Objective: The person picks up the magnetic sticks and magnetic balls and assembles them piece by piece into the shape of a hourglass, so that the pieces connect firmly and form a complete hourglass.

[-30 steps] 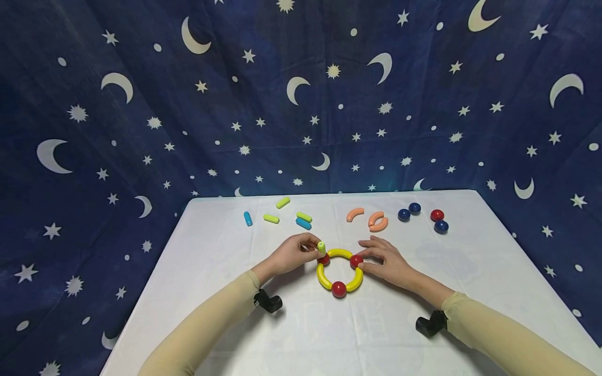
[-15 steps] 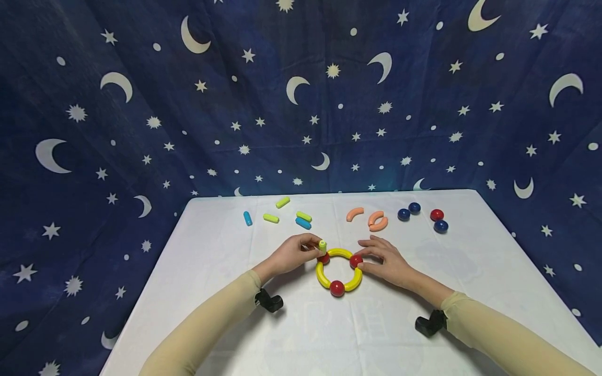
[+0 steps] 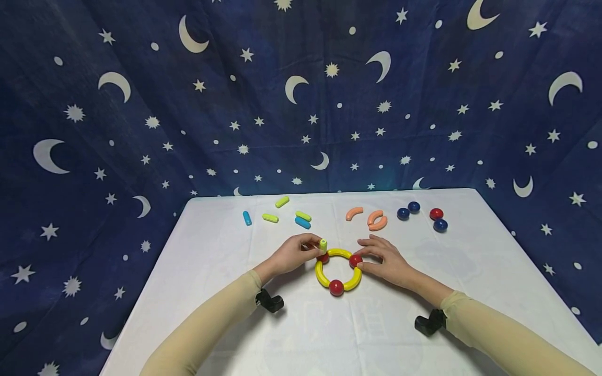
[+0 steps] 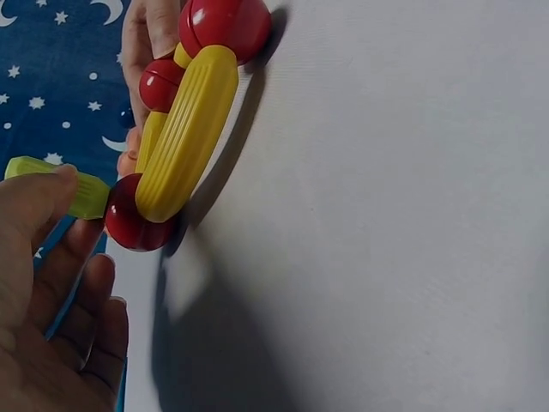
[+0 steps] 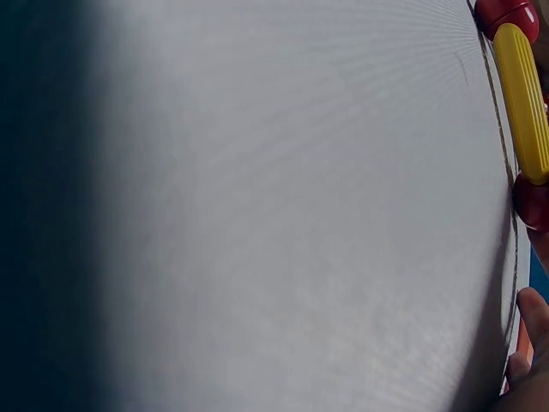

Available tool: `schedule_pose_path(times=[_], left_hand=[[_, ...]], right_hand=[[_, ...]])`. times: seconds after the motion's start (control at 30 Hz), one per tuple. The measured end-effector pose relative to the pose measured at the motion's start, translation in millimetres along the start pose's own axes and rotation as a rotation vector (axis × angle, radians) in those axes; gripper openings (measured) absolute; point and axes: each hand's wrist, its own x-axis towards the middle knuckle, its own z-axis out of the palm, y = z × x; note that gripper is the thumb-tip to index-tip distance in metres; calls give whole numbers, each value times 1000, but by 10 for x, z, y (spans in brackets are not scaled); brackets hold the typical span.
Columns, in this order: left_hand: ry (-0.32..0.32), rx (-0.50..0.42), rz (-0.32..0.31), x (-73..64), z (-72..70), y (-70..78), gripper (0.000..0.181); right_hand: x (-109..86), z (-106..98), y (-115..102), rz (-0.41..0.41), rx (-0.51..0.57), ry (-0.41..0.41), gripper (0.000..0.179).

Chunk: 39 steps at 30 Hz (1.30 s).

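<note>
Three curved yellow bars [image 3: 321,274] and three red balls form a ring flat on the white table. My left hand [image 3: 296,253] pinches a light green stick [image 3: 323,245] between thumb and fingers. That stick stands on the ring's left red ball [image 4: 133,225], its lower end against the ball in the left wrist view. At the ring's right side, my right hand [image 3: 386,261] holds another red ball [image 3: 355,260] between thumb and index finger, other fingers extended. The front red ball [image 3: 336,288] is untouched. Only part of the right hand [image 5: 536,330] shows in the right wrist view.
Behind the left hand lie several light green sticks [image 3: 270,218] and two blue sticks [image 3: 303,223]. Three curved orange pieces [image 3: 377,223] lie back right of the ring. Farther right are three dark blue balls [image 3: 403,213] and a red ball [image 3: 436,214]. A starry cloth [image 3: 301,104] hangs behind.
The ring has shifted very slightly left, its front ball most visibly. The green stick's top has moved slightly right and up. Both hands keep nearly the same place and hold.
</note>
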Motion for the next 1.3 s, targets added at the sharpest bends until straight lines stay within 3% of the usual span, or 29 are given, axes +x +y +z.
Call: schedule_pose_path(times=[0.2,0.33,0.43,0.6,0.77,0.93,1.13,1.3], left_hand=[[14,-1,-103,-77,39,15,32],[78,87,-142,-210,110,41,34],[95,210,-99,-336,204,101,34],[38,450,52,-494,399,241,38],[29,564,166,-540,547,318,39],[49,595,181,-515,614,327,37],[70,615,191,-502,595,319,33],[82,591,139,-518,521,258,30]], right_hand=[[2,2,-11,-3,-4,5,27],[2,14,-10,3,-26,12,28],[-4,23,3,7,-44,17,28],[-16,10,16,-5,-27,17,33],[-6,-1,-2,-17,16,4,38],[-2,-3,-37,-40,5,3,37],[-37,-11,-72,-72,-44,31,32],[-95,-6,-78,-40,-74,42,28]])
